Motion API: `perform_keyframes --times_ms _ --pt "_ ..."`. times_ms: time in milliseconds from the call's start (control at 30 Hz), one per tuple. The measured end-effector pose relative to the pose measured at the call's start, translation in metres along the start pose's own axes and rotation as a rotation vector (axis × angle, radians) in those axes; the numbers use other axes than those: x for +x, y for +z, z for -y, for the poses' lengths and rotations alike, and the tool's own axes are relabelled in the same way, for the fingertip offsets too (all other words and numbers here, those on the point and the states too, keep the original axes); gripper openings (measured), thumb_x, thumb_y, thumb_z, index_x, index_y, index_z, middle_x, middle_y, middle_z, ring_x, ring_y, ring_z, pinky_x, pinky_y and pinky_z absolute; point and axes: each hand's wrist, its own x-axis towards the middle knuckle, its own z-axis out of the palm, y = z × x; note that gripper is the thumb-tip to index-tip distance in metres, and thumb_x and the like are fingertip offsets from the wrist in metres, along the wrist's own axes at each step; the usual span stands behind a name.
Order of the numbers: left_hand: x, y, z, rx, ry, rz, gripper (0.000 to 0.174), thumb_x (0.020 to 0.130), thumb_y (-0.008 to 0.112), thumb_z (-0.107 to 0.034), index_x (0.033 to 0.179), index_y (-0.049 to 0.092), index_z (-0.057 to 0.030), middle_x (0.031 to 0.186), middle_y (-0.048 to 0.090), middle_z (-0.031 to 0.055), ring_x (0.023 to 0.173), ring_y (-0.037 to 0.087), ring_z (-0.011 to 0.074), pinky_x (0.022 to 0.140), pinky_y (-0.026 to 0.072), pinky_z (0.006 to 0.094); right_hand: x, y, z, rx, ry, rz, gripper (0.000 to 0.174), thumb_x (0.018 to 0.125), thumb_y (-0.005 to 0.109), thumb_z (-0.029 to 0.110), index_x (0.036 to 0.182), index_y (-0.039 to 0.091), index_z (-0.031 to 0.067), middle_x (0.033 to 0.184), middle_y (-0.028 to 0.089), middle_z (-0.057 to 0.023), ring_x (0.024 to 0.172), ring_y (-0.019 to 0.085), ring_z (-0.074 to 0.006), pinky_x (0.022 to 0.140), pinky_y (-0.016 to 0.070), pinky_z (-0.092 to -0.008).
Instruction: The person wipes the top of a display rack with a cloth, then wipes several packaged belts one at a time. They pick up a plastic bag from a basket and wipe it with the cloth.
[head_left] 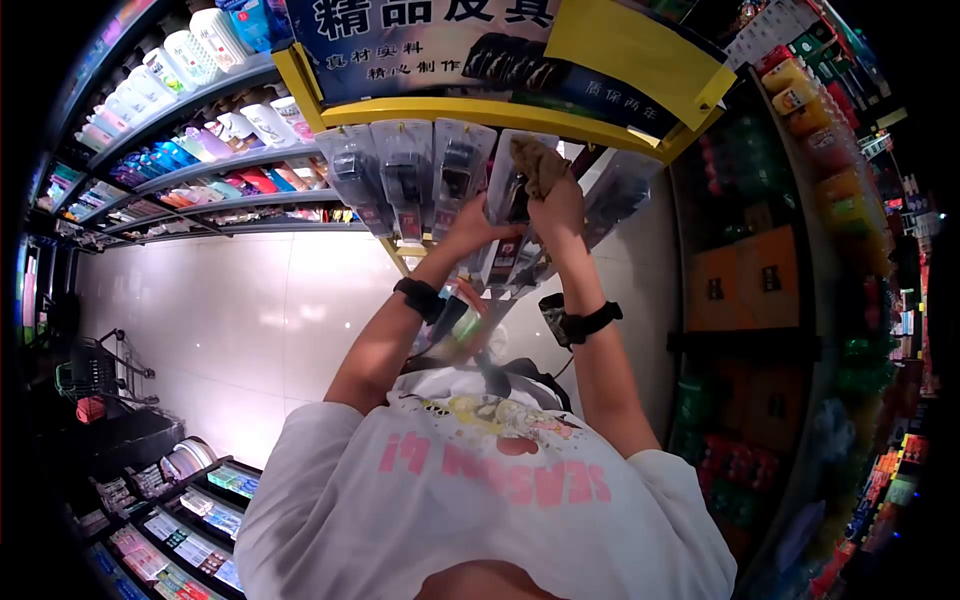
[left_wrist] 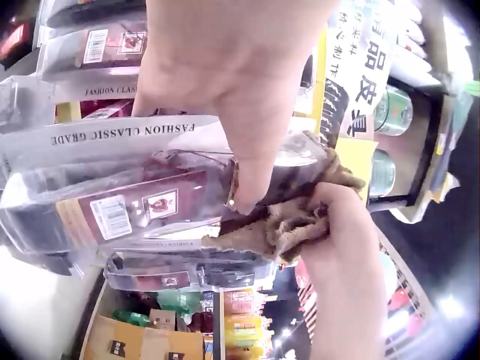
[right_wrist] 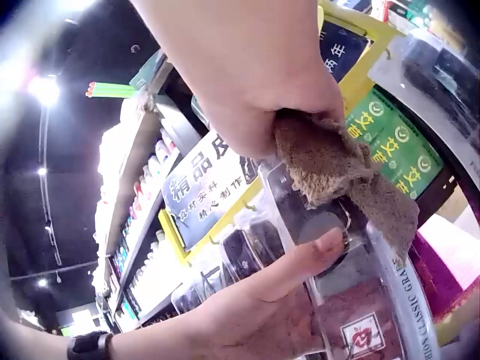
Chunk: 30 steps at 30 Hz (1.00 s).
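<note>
My left hand point(head_left: 474, 228) grips a clear plastic belt pack point(left_wrist: 150, 214) from its side, the thumb lying across its front. The pack bears a dark red label and a barcode, and a dark coiled belt shows through the plastic. In my right hand point(head_left: 560, 212) is a bunched brown cloth point(right_wrist: 322, 161), which lies against the upper part of the same pack. The right fingers are partly hidden behind the wrist and the cloth. Similar packs point(head_left: 403, 175) hang in a row to the left, and another pack point(head_left: 622, 190) hangs to the right.
A yellow-framed rack with a printed sign point(head_left: 430, 50) stands above the packs. Shelves of bottles point(head_left: 200, 60) line the left side. Cardboard boxes point(head_left: 745, 275) sit on a shelf at right. A shopping cart point(head_left: 95, 375) stands far left on the pale floor point(head_left: 230, 320).
</note>
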Motion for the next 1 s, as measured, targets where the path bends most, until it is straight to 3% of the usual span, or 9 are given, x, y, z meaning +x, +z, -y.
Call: perform_keyframes --times_ms 167,233,300,433,467,833,900,967,1000 --pt "0.005 0.002 0.015 -0.007 -0.004 0.034 0.072 0.056 0.077 -0.037 0.109 0.047 0.0006 0.101 0.057 0.0156 0.094 0.055 0.0238 0.083 0.0407 0.0308 -0.010 -0.005 0.000 0.301 0.032 -0.119 0.044 0.066 0.051 -0.003 0.110 0.050 0.0034 0.101 0.055 -0.0206 0.093 0.053 -0.0340 0.078 0.0427 -0.0323" --pt "0.005 0.004 0.016 0.009 -0.005 0.022 0.072 0.056 0.077 -0.037 0.109 0.047 0.0009 0.101 0.057 0.0158 0.094 0.055 0.0239 0.083 0.0405 0.0307 -0.018 0.008 -0.024 0.097 0.067 -0.133 0.045 0.067 0.046 -0.006 0.111 0.050 0.0026 0.104 0.056 -0.0171 0.096 0.054 -0.0297 0.080 0.0416 -0.0307" --pt "0.004 0.006 0.015 0.034 -0.003 0.023 0.072 0.056 0.077 -0.037 0.109 0.047 0.0011 0.101 0.057 0.0159 0.094 0.055 0.0240 0.083 0.0403 0.0306 -0.027 0.012 -0.032 0.447 0.207 -0.154 0.044 0.067 0.044 -0.007 0.110 0.049 0.0004 0.106 0.056 -0.0139 0.098 0.053 -0.0255 0.081 0.0401 -0.0295" --pt "0.001 0.009 0.003 -0.076 0.006 0.009 0.070 0.058 0.077 -0.034 0.110 0.046 0.0013 0.102 0.057 0.0143 0.095 0.054 0.0216 0.084 0.0403 0.0300 -0.071 0.033 -0.064 0.363 0.327 -0.075 0.045 0.065 0.046 -0.006 0.110 0.047 -0.0014 0.104 0.055 -0.0134 0.098 0.052 -0.0239 0.083 0.0384 -0.0282" --pt "0.000 0.010 0.003 -0.111 0.010 0.012 0.069 0.060 0.076 -0.033 0.111 0.045 0.0013 0.104 0.056 0.0137 0.096 0.054 0.0209 0.084 0.0403 0.0298 -0.085 0.047 -0.082 0.434 0.321 -0.091 0.039 0.070 0.043 -0.006 0.109 0.046 0.0003 0.093 0.055 -0.0099 0.078 0.056 -0.0195 0.068 0.0453 -0.0281" --pt "0.005 0.022 0.022 -0.390 -0.041 0.071 0.057 0.065 0.075 -0.020 0.109 0.045 -0.0003 0.101 0.057 0.0091 0.090 0.055 0.0154 0.080 0.0431 0.0280 -0.144 0.071 -0.101 0.487 0.752 0.115 0.035 0.066 0.042 -0.007 0.100 0.051 -0.0011 0.086 0.056 -0.0097 0.076 0.056 -0.0204 0.065 0.0463 -0.0310" --pt "0.004 0.022 0.022 -0.368 -0.048 0.064 0.056 0.065 0.075 -0.020 0.108 0.046 -0.0006 0.099 0.058 0.0085 0.088 0.055 0.0143 0.078 0.0439 0.0269 -0.158 0.073 -0.100 0.947 0.924 0.120 0.033 0.062 0.042 -0.008 0.092 0.052 -0.0008 0.079 0.055 -0.0088 0.073 0.056 -0.0208 0.063 0.0457 -0.0311" --pt "0.005 0.022 0.024 -0.365 -0.041 0.068 0.056 0.065 0.075 -0.020 0.108 0.046 -0.0008 0.098 0.058 0.0081 0.087 0.055 0.0141 0.077 0.0442 0.0267 -0.166 0.073 -0.103 1.062 1.044 0.113 0.030 0.060 0.042 -0.007 0.087 0.051 -0.0006 0.075 0.054 -0.0092 0.069 0.056 -0.0232 0.062 0.0469 -0.0334" --pt "0.005 0.022 0.025 -0.362 -0.030 0.066 0.055 0.065 0.075 -0.020 0.108 0.046 -0.0009 0.097 0.058 0.0078 0.087 0.056 0.0139 0.076 0.0444 0.0266 -0.168 0.072 -0.101 1.275 1.248 0.131 0.029 0.060 0.042 -0.006 0.087 0.051 -0.0009 0.076 0.054 -0.0102 0.071 0.056 -0.0240 0.063 0.0477 -0.0349"
